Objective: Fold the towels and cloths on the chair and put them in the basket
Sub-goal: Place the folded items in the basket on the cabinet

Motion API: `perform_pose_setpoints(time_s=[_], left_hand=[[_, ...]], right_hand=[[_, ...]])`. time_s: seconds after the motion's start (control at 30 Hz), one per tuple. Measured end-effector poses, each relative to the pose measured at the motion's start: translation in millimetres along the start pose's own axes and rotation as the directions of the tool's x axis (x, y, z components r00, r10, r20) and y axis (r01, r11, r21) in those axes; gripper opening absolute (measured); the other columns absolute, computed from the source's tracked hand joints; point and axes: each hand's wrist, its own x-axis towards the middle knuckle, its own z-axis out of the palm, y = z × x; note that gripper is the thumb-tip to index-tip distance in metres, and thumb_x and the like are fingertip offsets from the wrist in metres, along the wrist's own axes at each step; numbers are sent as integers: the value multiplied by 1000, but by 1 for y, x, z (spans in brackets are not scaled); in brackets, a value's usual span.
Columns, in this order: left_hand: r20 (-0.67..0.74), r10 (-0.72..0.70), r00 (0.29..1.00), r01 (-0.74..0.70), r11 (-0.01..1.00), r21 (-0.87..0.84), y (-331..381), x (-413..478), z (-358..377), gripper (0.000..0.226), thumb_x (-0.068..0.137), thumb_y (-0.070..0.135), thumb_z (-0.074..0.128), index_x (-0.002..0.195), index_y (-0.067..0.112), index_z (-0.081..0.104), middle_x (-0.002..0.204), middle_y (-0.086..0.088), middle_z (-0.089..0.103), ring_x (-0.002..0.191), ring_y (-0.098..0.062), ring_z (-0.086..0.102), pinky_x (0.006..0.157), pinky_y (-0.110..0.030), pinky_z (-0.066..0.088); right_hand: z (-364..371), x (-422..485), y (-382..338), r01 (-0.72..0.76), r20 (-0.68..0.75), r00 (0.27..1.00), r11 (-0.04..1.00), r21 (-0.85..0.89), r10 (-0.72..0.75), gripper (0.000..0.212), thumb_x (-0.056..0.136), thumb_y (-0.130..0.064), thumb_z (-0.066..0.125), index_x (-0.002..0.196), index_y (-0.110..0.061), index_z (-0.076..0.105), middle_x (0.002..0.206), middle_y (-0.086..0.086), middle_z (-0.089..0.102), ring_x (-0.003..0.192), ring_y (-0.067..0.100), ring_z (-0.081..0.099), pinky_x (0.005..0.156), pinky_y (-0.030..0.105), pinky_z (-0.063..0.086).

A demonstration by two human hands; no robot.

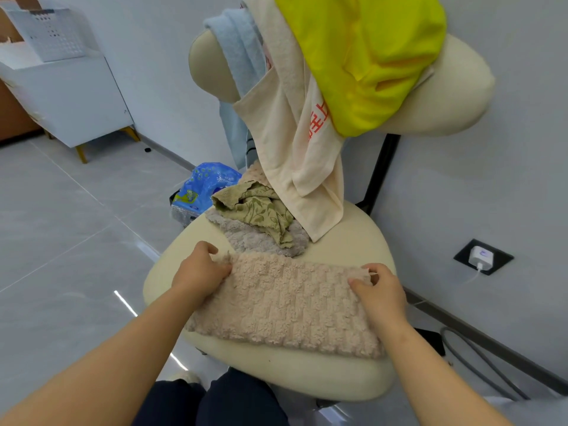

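A beige, fluffy ribbed towel [285, 305] lies flat across the front of the cream padded chair seat [276, 373], and looks already doubled into a long band. The left hand [199, 270] pinches its far left corner and the right hand [379, 292] pinches its far right corner, fingers curled into the pile. Holding both corners probably keeps that edge taut and straight for the next fold. Toward the back of the seat, a crumpled green leaf-patterned cloth [258, 207] sits on a grey fluffy cloth [261, 242], which leaves folding room in front. A cream towel with red lettering [295, 142], a pale blue towel [238, 47] and a yellow cloth [362, 56] hang over the cream backrest [445, 96], not yet folded. A white perforated basket [50, 33] stands well apart on a white cabinet [76, 99].
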Motion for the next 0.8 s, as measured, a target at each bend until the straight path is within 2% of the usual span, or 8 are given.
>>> perform_pose_setpoints(time_s=[0.1,0.2,0.23,0.37,0.5,0.63,0.73,0.8], left_hand=[[74,-77,994,83,994,-75,4,1,-5,48,86,26,66,126,12,43,89,-5,55,74,-19,53,60,-29,42],[105,-20,994,40,981,-192,4,-1,-10,22,89,27,62,101,9,56,95,-8,55,76,-19,50,65,-30,41],[108,6,994,19,971,-236,2,-2,-12,20,91,27,59,98,9,57,94,-8,55,77,-19,49,64,-30,39],[90,54,994,-23,948,-318,-6,-4,-21,13,94,25,54,94,12,55,89,-7,53,73,-18,45,60,-30,33],[34,92,995,-75,938,-338,-9,-8,-18,17,99,26,42,93,29,57,78,-6,53,59,-17,41,49,-26,30],[-49,118,992,-126,966,-226,-13,-9,-9,27,101,23,33,92,27,57,67,-2,50,52,-15,39,46,-25,30],[-90,72,993,-91,968,-234,-13,-5,-7,26,100,21,30,91,24,55,68,-6,47,52,-18,38,46,-25,29],[-99,40,994,-63,967,-247,-14,-2,-8,27,100,19,29,91,22,54,66,-5,45,51,-18,37,46,-25,28]], right_hand=[[-2,0,-3,-79,61,995,997,-12,80,43,85,-24,66,125,-17,52,125,5,58,111,25,56,89,34,42],[-7,2,-6,-68,113,992,996,54,61,7,84,-18,67,87,-13,63,100,7,68,91,27,62,83,36,49],[-9,2,-7,-65,124,991,992,111,51,8,84,-16,67,81,-9,64,91,8,68,87,28,63,81,39,51],[-15,2,-13,-94,173,984,948,304,42,18,89,-17,63,93,1,61,94,14,66,83,25,62,79,42,53],[-10,8,-13,-90,186,981,969,229,47,24,91,-31,58,93,-7,57,99,13,65,88,23,63,82,39,53],[-4,11,-15,-74,237,971,977,199,25,36,92,-34,57,123,-17,49,117,0,56,107,21,57,98,42,47],[-1,14,-14,-66,257,966,979,194,14,15,92,-23,58,102,-12,57,107,6,63,98,23,60,90,38,50],[3,17,-11,-78,194,980,979,189,40,26,91,-25,59,93,0,59,98,16,65,93,31,62,84,41,50]])
